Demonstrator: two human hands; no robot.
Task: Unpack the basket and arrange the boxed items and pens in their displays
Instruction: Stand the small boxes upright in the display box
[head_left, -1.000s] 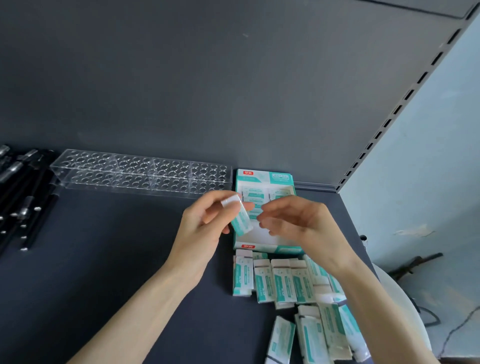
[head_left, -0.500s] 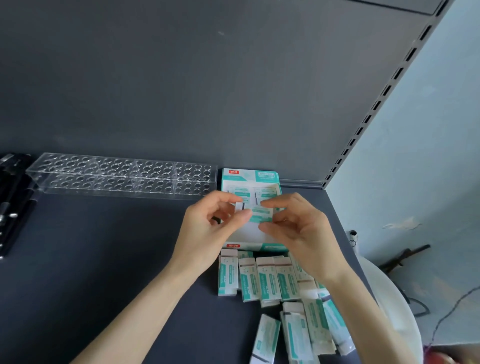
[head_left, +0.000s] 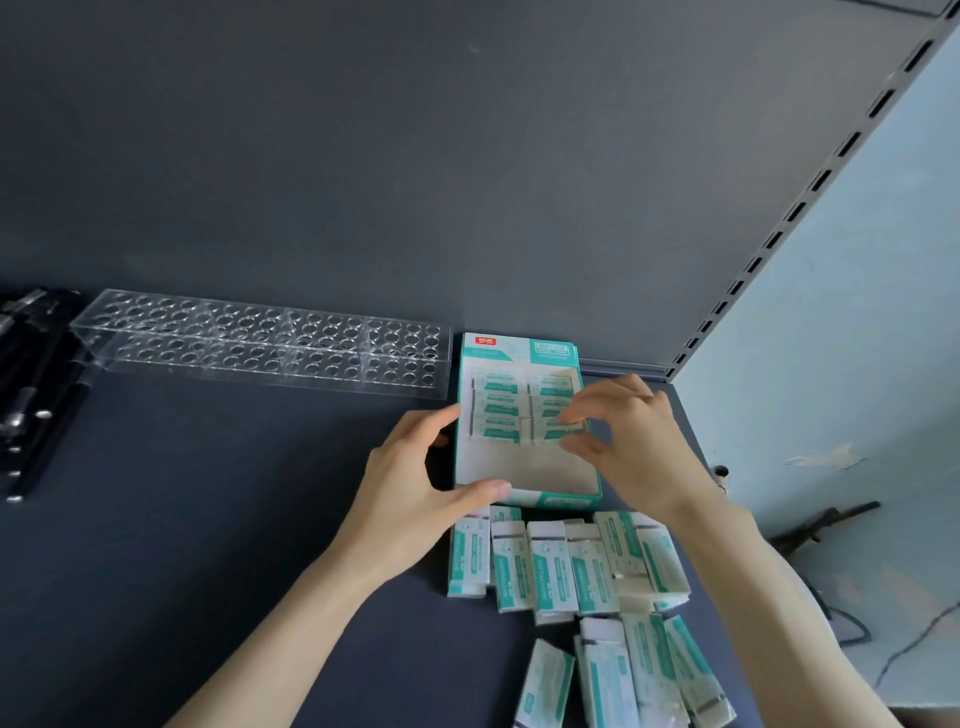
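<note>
Teal-and-white loose boxes (head_left: 550, 566) heaped nearest, just in front of the display box (head_left: 519, 467). Could tip the stacked rows (head_left: 498, 410) inside if nudged clumsily. Near-left corner gripped by left hand (head_left: 410, 499); right hand (head_left: 634, 447) curled over the right row, pinching or loose, can't tell. Beyond, clear pen rack (head_left: 260, 343), unfilled.

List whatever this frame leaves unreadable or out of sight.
Pens: head view, cut off by the left edge; count unknown.
Loose boxes: head view, bottom edge crops the lowest ones.
Right hand: head view, its fingers hide whether it pinches a box inside the display box.
Print on the boxes: too small to read.
Basket: outside the head view.
</note>
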